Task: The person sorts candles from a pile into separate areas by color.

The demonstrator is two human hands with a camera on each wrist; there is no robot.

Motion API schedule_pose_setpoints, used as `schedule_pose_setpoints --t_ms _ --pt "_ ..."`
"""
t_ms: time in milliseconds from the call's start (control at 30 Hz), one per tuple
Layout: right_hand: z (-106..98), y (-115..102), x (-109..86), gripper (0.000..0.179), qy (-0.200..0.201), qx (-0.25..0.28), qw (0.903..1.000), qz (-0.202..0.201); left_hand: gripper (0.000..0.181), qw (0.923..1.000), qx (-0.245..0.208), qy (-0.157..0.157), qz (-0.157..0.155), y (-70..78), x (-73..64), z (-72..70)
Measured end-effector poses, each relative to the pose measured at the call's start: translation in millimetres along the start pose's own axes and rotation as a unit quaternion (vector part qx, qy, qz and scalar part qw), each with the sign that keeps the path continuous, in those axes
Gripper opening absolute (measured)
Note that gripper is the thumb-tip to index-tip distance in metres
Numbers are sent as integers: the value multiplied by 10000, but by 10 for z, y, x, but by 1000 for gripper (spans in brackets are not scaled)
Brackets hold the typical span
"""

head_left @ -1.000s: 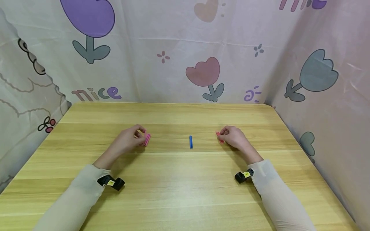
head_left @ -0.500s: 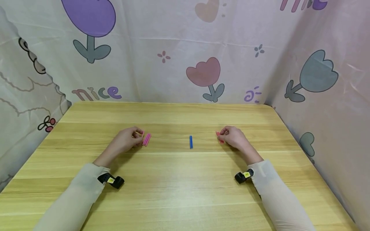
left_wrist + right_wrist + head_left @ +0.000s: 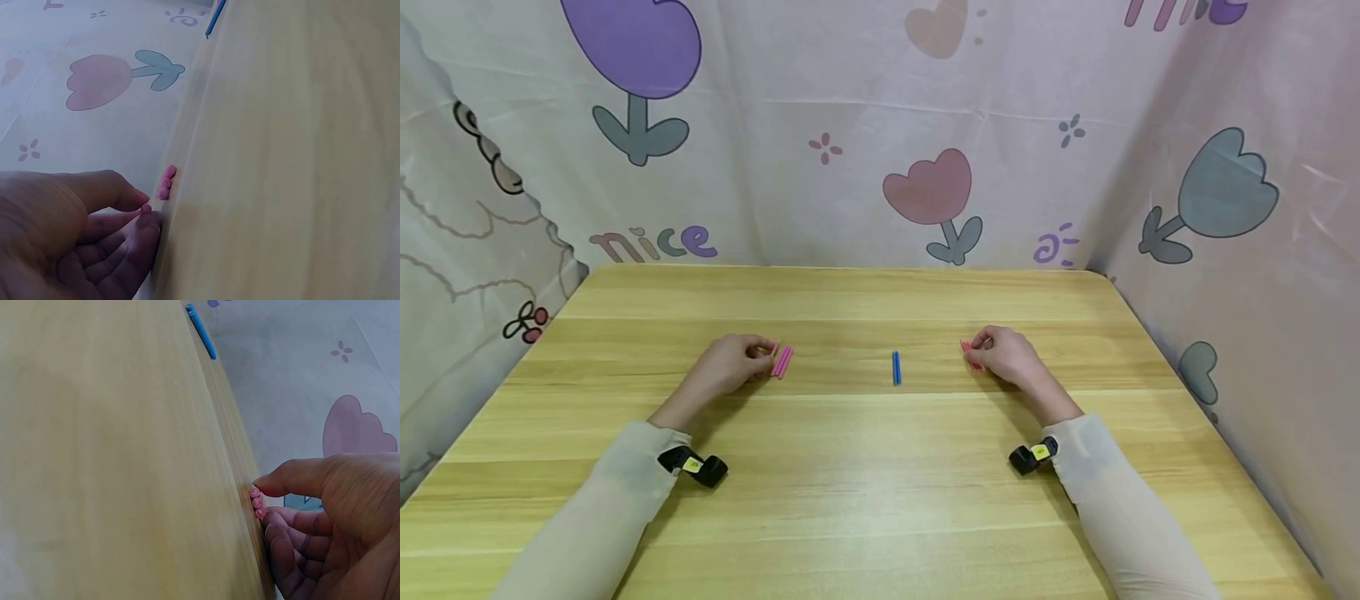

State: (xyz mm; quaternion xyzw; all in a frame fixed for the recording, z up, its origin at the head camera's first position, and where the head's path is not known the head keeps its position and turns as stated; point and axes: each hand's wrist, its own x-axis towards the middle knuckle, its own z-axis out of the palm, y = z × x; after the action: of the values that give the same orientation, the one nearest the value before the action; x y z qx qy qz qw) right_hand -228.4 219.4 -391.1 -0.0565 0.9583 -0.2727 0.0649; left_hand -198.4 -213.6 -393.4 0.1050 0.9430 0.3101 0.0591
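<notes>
In the head view my left hand (image 3: 732,364) is at the left of the table, pinching one slim pink stick (image 3: 146,209) between thumb and fingertips. Just beyond those fingertips a small row of pink sticks (image 3: 783,362) lies side by side on the wood. At the right, my right hand (image 3: 1006,357) holds a group of three coral-red sticks (image 3: 257,502) at the tabletop, thumb on one side and fingers on the other. Its fingers partly cover them in the head view. Midway between the hands lie blue sticks (image 3: 896,368), close together, touched by neither hand.
The wood-grain table (image 3: 880,483) reaches back to a printed cloth (image 3: 820,200) with flowers and lettering. Cloth also hangs along the left and right sides. A black wrist camera (image 3: 703,469) sits on the left sleeve, another camera (image 3: 1028,458) on the right.
My left hand has drawn slightly left off the pink row with one stick pinched, then come a little back towards it. The right hand and the blue sticks stay put.
</notes>
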Motion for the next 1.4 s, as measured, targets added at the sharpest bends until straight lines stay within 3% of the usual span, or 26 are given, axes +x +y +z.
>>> schedule_pose_setpoints --t_ms 400,733,1100,1400 --pt "11 10 3 28 -8 -3 10000 12 28 9996 220 184 7 15 -1 57" --pt "-10 -9 -1 29 -9 -38 10000 62 43 9989 347 186 -262 120 -12 101" --pt "-9 8 -3 27 17 -29 10000 9 31 9968 612 418 -292 197 -26 148" --pt "-5 4 3 29 -9 -9 10000 30 25 9976 482 421 -254 163 -41 137"
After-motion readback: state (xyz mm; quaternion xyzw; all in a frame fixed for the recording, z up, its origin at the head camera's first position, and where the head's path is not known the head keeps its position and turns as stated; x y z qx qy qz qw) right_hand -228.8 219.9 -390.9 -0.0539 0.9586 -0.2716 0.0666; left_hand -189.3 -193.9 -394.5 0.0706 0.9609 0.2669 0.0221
